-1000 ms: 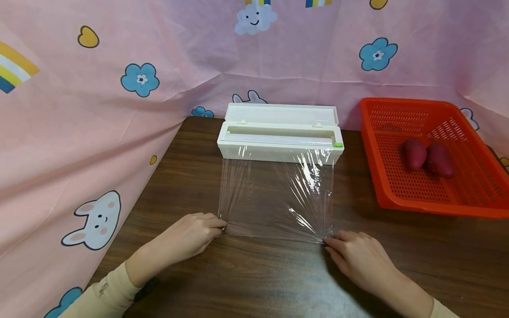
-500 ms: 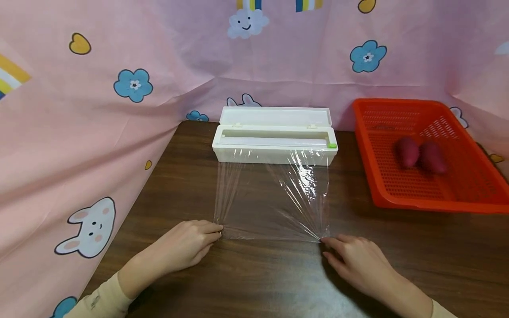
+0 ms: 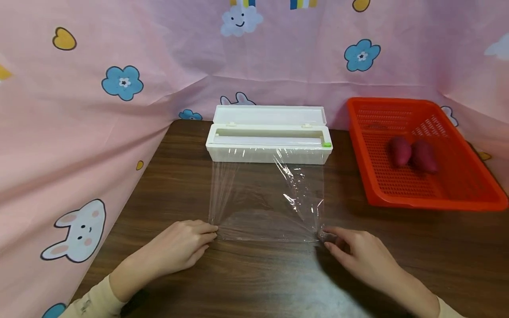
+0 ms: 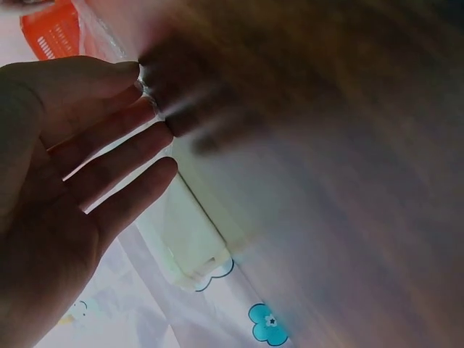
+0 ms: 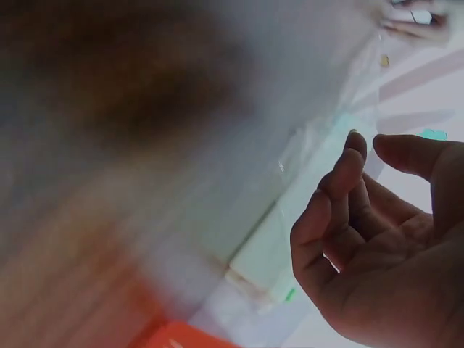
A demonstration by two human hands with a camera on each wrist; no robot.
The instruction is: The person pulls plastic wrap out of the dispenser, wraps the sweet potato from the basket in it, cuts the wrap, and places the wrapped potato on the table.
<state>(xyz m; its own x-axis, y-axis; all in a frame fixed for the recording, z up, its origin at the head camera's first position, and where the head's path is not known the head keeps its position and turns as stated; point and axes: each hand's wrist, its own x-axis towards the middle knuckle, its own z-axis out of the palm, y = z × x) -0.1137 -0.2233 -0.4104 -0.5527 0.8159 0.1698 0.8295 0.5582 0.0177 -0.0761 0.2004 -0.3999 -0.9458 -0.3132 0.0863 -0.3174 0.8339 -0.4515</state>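
A sheet of clear plastic wrap (image 3: 254, 212) stretches over the dark table from a white dispenser box (image 3: 268, 154) whose lid stands raised. My left hand (image 3: 183, 243) pinches the sheet's near left corner between thumb and fingers; in the left wrist view the other fingers of this hand (image 4: 94, 159) are spread. At the near right corner the wrap is crumpled. My right hand (image 3: 363, 254) is beside that corner, thumb and index finger apart, with the index fingertip at the film. In the right wrist view a gap shows between the thumb and fingers of this hand (image 5: 384, 239).
At the right stands an orange-red plastic basket (image 3: 374, 190) holding two purple-skinned sweet potatoes (image 3: 399, 151). A green slider (image 3: 327, 144) sits at the box's right end. Pink printed cloth (image 3: 278, 57) hangs behind and along the left of the wooden table (image 3: 254, 278).
My right thumb and index finger have parted, and the taut creases at the right corner have slackened. My left hand keeps its hold. The head view has shifted slightly to the right.
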